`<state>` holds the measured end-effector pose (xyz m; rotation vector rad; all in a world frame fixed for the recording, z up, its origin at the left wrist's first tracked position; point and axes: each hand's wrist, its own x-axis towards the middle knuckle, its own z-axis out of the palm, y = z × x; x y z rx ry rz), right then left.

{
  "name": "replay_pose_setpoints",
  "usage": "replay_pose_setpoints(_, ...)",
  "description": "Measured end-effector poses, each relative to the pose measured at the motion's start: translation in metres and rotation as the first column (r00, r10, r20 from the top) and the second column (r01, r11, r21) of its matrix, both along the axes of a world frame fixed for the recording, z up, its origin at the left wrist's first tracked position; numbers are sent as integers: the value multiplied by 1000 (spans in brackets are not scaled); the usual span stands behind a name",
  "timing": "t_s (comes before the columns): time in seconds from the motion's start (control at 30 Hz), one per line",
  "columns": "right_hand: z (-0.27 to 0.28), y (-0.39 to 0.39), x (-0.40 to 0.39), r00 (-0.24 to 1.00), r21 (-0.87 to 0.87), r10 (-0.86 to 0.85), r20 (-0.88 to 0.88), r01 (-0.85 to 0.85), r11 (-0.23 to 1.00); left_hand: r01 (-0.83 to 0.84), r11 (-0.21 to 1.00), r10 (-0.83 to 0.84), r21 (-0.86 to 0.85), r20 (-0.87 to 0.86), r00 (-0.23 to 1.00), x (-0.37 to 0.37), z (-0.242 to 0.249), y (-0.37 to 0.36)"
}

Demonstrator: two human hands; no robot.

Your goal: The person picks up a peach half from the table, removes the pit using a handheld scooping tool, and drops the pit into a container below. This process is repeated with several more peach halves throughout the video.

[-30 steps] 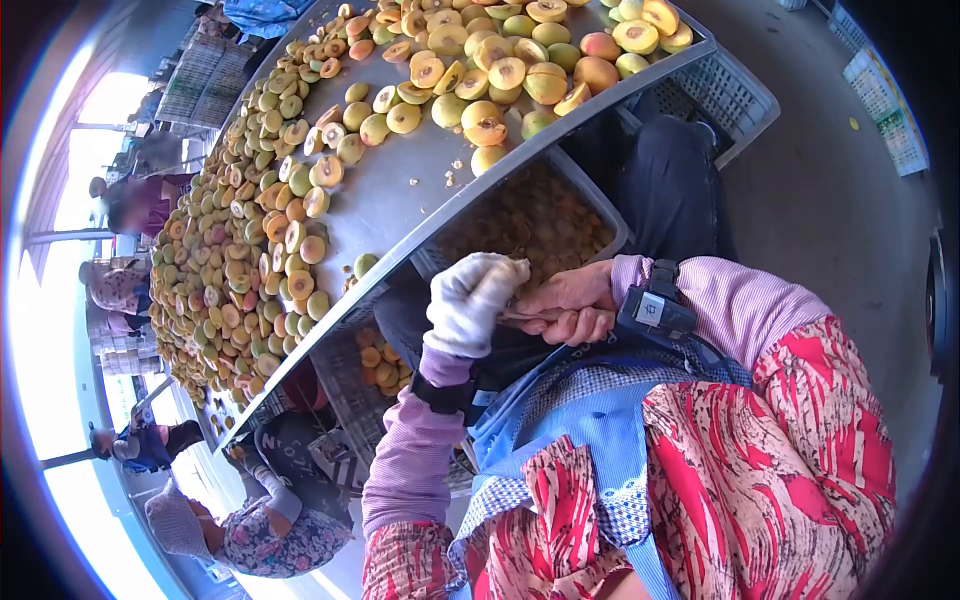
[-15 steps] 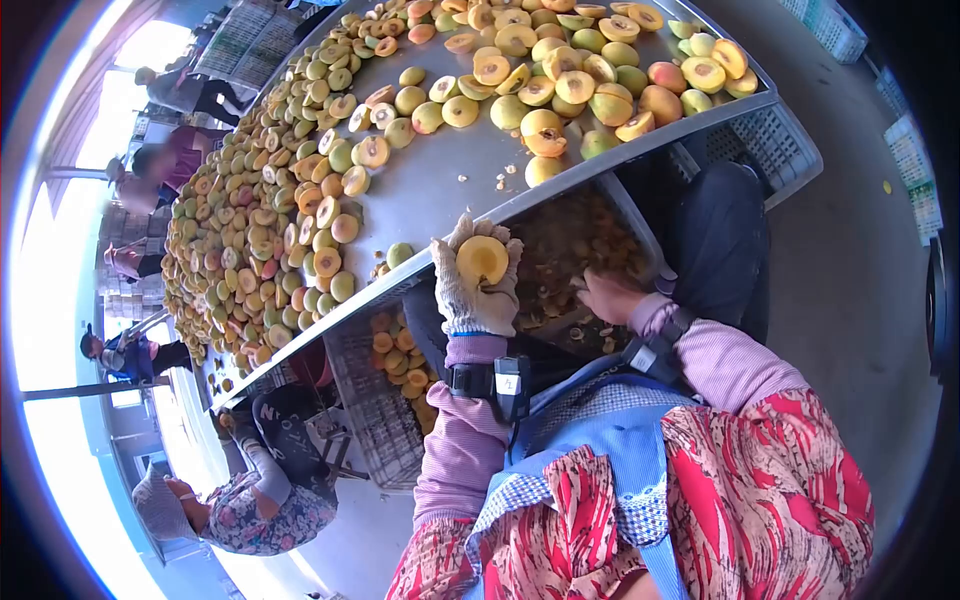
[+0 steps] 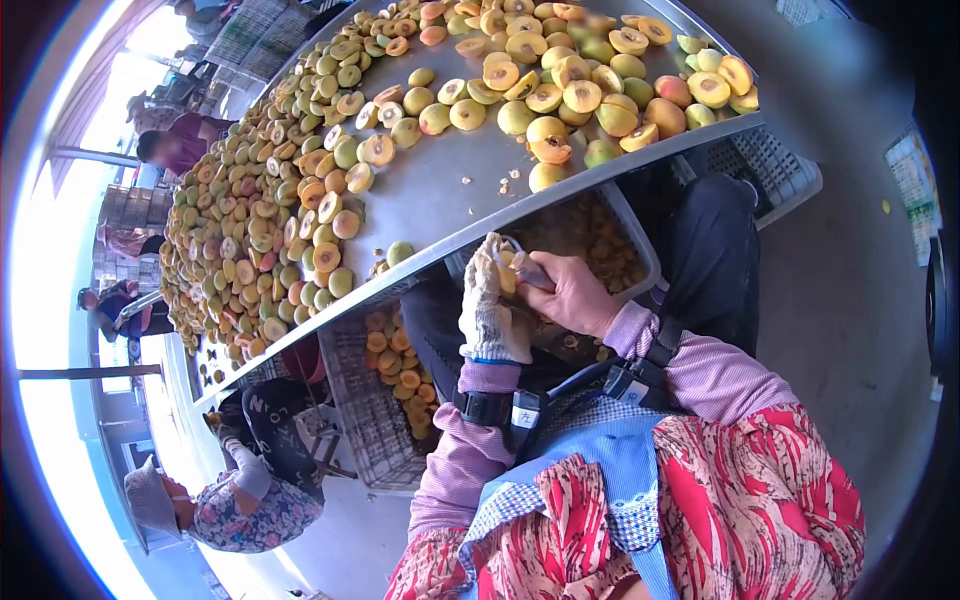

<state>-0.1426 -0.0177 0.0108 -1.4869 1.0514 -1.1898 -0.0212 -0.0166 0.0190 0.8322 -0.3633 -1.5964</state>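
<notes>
My left hand (image 3: 490, 318), in a whitish knit glove, is closed around a yellow-fleshed peach half (image 3: 507, 274) just below the metal table's edge. My bare right hand (image 3: 578, 293) grips a small pitting tool (image 3: 534, 271) with a grey handle, its working end against the peach half. Fingers and fruit partly hide that end. Beneath both hands is a grey plastic bin (image 3: 648, 262) with brownish-orange scraps in it. Many halved peaches (image 3: 300, 215) lie over the metal table (image 3: 440, 200) in front of me.
At lower left, a plastic crate (image 3: 362, 420) holds peach halves. Another crate (image 3: 775, 165) stands under the table's right end. A seated person in a floral top (image 3: 245, 510) is at my left, and several others are farther off. A blurred grey shape covers the upper right.
My right hand has come up from the bin to the left hand, with the tool now at the peach half. The left hand has turned the fruit sideways toward it.
</notes>
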Motion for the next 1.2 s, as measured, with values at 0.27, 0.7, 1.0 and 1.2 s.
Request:
replay_pose_setpoints(0.27,-11,8,-41,882,146,108,-458,-45,988,-398,912,353,-95,677,646,110,54,19)
replay_pose_setpoints(0.7,-39,-12,-51,982,470,175,-75,-120,875,-245,970,-151,8,804,-575,270,58,-153)
replay_pose_setpoints(1.0,-37,-34,-47,963,645,200,178,-268,715,-380,916,-239,129,936,-259,300,24,-250)
replay_pose_setpoints(1.2,42,-106,-67,907,569,320,275,-422,706,333,943,84,-10,974,-210,177,13,-284)
